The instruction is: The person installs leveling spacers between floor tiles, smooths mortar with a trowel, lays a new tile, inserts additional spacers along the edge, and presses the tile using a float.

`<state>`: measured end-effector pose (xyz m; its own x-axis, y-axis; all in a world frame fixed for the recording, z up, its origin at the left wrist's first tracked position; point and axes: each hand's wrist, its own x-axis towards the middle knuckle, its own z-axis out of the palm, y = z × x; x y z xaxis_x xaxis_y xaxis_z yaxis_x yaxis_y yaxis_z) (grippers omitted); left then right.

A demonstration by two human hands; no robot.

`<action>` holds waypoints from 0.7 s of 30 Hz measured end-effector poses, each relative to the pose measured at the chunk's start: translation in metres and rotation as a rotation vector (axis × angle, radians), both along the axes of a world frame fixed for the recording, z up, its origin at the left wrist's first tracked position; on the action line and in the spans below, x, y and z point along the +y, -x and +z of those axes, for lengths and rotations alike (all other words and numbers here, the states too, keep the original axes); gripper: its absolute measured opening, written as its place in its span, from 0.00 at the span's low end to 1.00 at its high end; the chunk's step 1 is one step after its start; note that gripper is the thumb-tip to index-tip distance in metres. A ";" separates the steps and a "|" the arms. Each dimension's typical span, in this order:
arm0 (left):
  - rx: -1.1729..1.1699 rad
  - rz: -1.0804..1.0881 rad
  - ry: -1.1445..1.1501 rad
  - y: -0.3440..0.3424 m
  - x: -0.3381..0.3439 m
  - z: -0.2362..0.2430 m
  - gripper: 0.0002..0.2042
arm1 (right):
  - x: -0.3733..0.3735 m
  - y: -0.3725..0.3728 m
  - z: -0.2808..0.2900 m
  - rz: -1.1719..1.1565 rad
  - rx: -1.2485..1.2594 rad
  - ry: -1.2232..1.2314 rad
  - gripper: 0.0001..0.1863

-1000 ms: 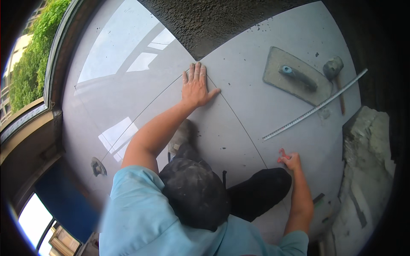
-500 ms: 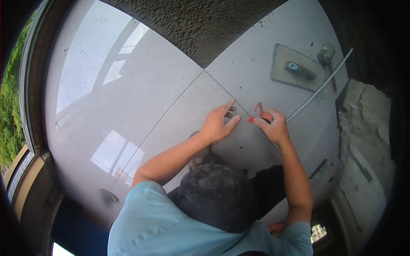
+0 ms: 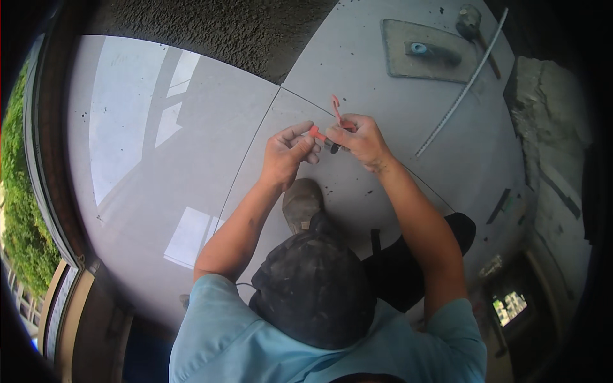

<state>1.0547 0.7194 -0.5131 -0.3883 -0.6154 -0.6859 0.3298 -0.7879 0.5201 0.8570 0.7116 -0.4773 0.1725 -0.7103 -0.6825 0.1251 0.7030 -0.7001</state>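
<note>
Head view: your right hand (image 3: 364,142) pinches the red tool (image 3: 337,115) above the grey tile (image 3: 351,191), near its far corner. The hook (image 3: 334,100) points away from you. The red tip (image 3: 314,131) points left, to your left hand (image 3: 286,154), very close; I can't tell if that one grips.

Floor-tiling site: rough dark mortar bed (image 3: 217,32), large pale tiles (image 3: 185,153), 1 float (image 3: 434,53), 1 mallet (image 3: 469,23).
</note>
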 end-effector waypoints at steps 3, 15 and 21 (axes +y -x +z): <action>0.052 -0.022 -0.115 0.006 -0.007 0.003 0.15 | 0.008 0.011 -0.012 0.063 0.028 0.053 0.16; -0.603 -0.378 0.717 0.003 0.002 0.001 0.06 | 0.033 0.002 -0.033 -0.067 -0.038 -0.111 0.17; -0.840 -0.145 0.614 -0.017 -0.035 -0.023 0.10 | 0.046 0.008 -0.049 0.258 0.630 0.196 0.15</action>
<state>1.0719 0.6845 -0.5359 -0.0296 -0.9344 -0.3549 -0.3986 -0.3146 0.8615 0.8490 0.7577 -0.5265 -0.0334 -0.8200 -0.5714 -0.4992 0.5090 -0.7012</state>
